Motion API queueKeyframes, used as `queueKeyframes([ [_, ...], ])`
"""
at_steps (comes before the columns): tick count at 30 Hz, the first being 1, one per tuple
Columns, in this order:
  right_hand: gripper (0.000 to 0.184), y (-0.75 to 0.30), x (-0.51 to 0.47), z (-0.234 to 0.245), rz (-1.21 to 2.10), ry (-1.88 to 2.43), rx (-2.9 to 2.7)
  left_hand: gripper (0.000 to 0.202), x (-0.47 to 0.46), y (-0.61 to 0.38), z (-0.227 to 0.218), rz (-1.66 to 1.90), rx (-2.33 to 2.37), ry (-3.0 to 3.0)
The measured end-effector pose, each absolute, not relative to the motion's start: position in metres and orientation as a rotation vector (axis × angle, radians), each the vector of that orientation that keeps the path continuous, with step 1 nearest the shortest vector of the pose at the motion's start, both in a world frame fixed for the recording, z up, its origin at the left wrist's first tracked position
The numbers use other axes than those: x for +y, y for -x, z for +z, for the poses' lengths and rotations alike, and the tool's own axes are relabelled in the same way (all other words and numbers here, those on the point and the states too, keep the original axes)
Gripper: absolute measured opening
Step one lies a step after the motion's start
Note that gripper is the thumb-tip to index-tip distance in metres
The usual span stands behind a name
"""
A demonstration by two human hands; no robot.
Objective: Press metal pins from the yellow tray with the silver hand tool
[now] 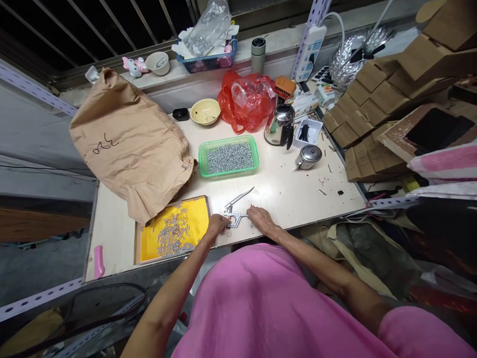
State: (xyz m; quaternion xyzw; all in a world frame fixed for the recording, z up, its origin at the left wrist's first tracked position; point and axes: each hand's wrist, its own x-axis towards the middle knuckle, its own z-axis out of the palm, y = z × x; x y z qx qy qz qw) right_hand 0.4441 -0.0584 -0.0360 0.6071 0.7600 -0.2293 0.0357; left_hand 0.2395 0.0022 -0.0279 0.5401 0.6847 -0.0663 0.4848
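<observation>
A silver metal hand tool (237, 217) with a rounded opening and a spring-like part lies low over the front of the table. My left hand (218, 224) is closed at its left end, where a small red and dark part shows by the fingertips. At the other end, my right hand (262, 220) pinches the tool's arm between bent fingers. A slim grey curved bar (240, 197) reaches up and right just behind it; whether it joins the tool I cannot tell. Left of my left hand, a yellow-lined tray (149, 247) holds many small metal pins (173, 231).
Behind my hands stands a green basket (201, 161) full of small metal pieces. A large brown paper sack (130, 144) leans over the tray. Farther back are a kettle (279, 124), a lidded metal cup (309, 156), a red plastic bag (238, 107) and a yellow bowl (205, 112).
</observation>
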Motion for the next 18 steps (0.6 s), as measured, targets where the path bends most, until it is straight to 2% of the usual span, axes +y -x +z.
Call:
queueKeyframes([
  [4, 0.023, -0.447, -0.053, -0.029, -0.694, -1.884, 2.376, 0.024, 0.003, -0.237, -0.031, -0.157, 1.637, -1.307],
  [8, 0.075, -0.453, -0.032, -0.021, -0.603, -1.889, 2.477, 0.024, 0.003, -0.235, -0.036, -0.147, 1.639, -1.258],
  [11, 0.096, -0.455, -0.013, -0.016, -0.602, -1.796, 2.468, 0.024, 0.002, -0.234, -0.04, -0.125, 1.639, -1.233],
  [14, 0.095, -0.453, -0.003, -0.013, -0.56, -1.726, 2.472, 0.025, 0.0, -0.233, -0.043, -0.09, 1.649, -1.193],
  [18, 0.084, -0.449, -0.003, -0.011, -0.475, -1.69, 2.471, 0.028, -0.006, -0.231, -0.044, 0.007, 1.696, -1.082],
])
